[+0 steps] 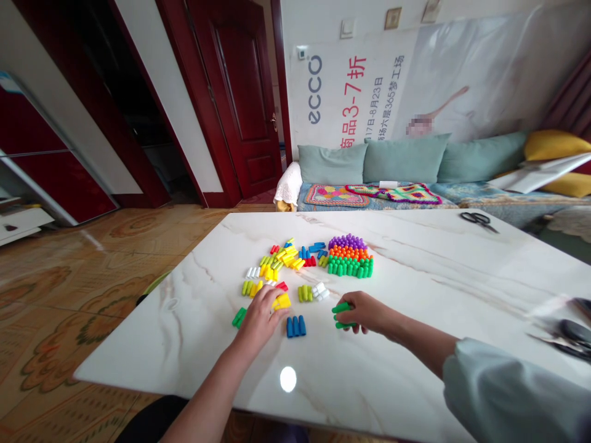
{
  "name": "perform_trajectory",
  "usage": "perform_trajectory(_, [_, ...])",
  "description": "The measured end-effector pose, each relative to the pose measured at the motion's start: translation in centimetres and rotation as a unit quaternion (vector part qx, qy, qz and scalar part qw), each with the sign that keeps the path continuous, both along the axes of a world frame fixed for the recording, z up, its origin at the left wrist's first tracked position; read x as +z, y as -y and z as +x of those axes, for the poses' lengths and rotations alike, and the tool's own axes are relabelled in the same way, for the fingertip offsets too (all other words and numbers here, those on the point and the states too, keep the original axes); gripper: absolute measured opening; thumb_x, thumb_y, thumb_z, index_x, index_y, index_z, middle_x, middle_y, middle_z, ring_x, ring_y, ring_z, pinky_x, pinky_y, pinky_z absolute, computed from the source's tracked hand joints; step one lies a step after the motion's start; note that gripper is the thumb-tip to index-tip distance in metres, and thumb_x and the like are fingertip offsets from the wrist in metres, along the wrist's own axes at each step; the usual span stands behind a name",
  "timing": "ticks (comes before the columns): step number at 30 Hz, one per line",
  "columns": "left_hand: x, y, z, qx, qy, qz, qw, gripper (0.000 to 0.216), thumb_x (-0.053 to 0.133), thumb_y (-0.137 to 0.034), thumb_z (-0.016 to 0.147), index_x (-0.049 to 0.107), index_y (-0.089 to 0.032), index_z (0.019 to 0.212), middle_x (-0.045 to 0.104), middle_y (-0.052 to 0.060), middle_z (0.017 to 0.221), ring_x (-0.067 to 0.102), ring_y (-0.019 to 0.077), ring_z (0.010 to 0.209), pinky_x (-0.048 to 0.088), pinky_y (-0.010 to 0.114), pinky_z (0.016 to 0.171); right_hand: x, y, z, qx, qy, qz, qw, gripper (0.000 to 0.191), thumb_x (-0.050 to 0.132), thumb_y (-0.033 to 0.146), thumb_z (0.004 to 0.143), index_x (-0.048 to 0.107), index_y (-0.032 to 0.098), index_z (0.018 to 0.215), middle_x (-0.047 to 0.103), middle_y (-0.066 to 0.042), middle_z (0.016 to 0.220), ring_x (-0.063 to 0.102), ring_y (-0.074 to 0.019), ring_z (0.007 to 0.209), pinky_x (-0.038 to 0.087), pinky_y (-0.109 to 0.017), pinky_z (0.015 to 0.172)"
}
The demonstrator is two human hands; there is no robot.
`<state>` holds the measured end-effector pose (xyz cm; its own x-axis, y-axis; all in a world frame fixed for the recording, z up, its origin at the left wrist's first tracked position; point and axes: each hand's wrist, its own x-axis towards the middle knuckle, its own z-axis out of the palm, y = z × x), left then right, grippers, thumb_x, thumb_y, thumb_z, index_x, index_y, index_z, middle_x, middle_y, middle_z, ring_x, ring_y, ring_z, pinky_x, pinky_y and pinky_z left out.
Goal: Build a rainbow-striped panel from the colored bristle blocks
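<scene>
My right hand (362,312) is closed around several small green tube-like plastic caps (342,315), held just above the white marble-look table (406,381). My left hand (262,314) is curled at a group of yellow plastic caps (282,301), thumb and fingers on either side of them. Between the hands lie a few blue caps (296,327) side by side. Yellow-green caps (305,293) and white caps (320,291) rest beyond them. Some green caps (239,317) lie left of my left hand, partly hidden by it.
A tight block of upright caps in purple (347,242), orange (349,253) and green (351,266) stands farther back. A loose mixed pile (284,255) lies to its left. Black scissors (478,219) are at the far right; more dark-handled tools (570,337) lie near the right edge.
</scene>
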<state>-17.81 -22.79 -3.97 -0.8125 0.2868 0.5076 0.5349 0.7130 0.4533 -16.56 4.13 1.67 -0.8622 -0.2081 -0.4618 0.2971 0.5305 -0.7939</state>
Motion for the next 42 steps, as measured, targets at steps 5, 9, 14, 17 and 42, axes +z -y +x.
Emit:
perform_trajectory(5, [-0.9,0.3,-0.9,0.032,0.038,0.005,0.999,0.030,0.053,-0.014,0.081,0.061,-0.019,0.109,0.062,0.009,0.108,0.060,0.0233,0.104,0.050,0.041,0.094,-2.5,-1.1,-0.2,0.059,-0.047,0.082,0.994,0.015,0.063,0.020,0.071,0.065,0.013,0.084,0.069,-0.005,0.074,0.059,-0.0106,0.055,0.044,-0.019,0.048])
perform_trajectory(9, [-0.9,0.1,-1.0,0.054,0.030,0.008,0.998,0.027,0.051,-0.016,0.082,0.063,-0.017,0.107,0.065,0.010,0.105,0.061,0.0232,0.101,0.051,0.040,0.092,-2.8,-1.2,-0.1,0.115,-0.068,0.143,0.981,0.024,0.065,0.019,0.066,0.069,0.014,0.089,0.069,-0.005,0.081,0.060,-0.0112,0.054,0.045,-0.020,0.048])
perform_trajectory(14, [-1.2,0.3,-1.4,0.080,0.028,0.003,0.996,0.026,0.054,-0.019,0.080,0.065,-0.017,0.104,0.068,0.009,0.101,0.064,0.0237,0.097,0.053,0.039,0.088,-2.3,-1.2,0.2,0.129,-0.070,0.133,0.980,0.025,0.063,0.018,0.066,0.068,0.016,0.091,0.067,-0.003,0.077,0.059,-0.0099,0.047,0.046,-0.020,0.048])
perform_trajectory(17, [-1.3,0.3,-1.5,0.086,0.041,-0.001,0.995,0.024,0.056,-0.023,0.082,0.066,-0.016,0.103,0.069,0.010,0.100,0.065,0.0238,0.095,0.053,0.039,0.087,-2.3,-1.2,0.2,0.128,-0.073,0.125,0.981,0.023,0.063,0.018,0.066,0.067,0.016,0.089,0.066,-0.002,0.071,0.057,-0.0100,0.044,0.046,-0.022,0.047])
perform_trajectory(42, [1.7,-4.3,3.1,-0.153,0.340,0.236,0.897,0.031,0.063,-0.023,0.079,0.051,-0.021,0.108,0.059,0.002,0.099,0.059,0.0170,0.091,0.047,0.028,0.080,0.2,1.5,1.4,0.120,-0.198,0.031,0.972,0.037,0.073,0.038,0.071,0.068,0.019,0.102,0.064,0.001,0.063,0.057,-0.0107,0.053,0.041,-0.020,0.050])
